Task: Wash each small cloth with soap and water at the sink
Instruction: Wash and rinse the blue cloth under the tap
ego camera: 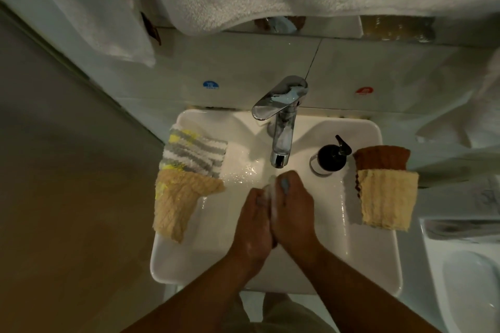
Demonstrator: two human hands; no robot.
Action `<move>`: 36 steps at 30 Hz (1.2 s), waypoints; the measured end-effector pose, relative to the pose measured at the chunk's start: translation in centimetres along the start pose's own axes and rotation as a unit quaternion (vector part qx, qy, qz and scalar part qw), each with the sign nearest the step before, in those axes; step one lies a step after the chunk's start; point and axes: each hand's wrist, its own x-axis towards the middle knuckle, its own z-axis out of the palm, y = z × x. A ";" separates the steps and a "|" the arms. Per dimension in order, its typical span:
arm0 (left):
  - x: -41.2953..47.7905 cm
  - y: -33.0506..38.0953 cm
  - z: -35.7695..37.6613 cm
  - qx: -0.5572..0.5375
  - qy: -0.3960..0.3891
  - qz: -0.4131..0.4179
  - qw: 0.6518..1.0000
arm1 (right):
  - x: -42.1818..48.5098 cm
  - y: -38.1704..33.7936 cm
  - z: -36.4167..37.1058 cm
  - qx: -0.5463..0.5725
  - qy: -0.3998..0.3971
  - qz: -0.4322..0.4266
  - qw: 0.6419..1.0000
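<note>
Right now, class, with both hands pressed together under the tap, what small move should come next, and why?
Probably rub the two palms against each other to work the lather through. The left hand and right hand grip a small blue-grey cloth between them just below the tap. White foam shows between the fingers, so it looks soaped but not yet rinsed.

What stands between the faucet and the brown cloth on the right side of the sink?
A black soap bottle with a pump, seen in the head view.
</note>
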 end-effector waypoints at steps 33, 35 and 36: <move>1.4 1.9 -0.5 0.099 0.084 0.059 0.990 | -3.1 1.1 0.0 0.045 -0.072 0.098 0.992; 1.9 1.5 -0.5 0.065 0.115 0.026 0.991 | -3.8 -0.4 -0.1 0.063 -0.066 0.032 0.995; 1.4 1.3 0.0 0.025 0.097 0.001 0.995 | -3.3 -0.5 -0.3 0.057 -0.046 0.006 0.997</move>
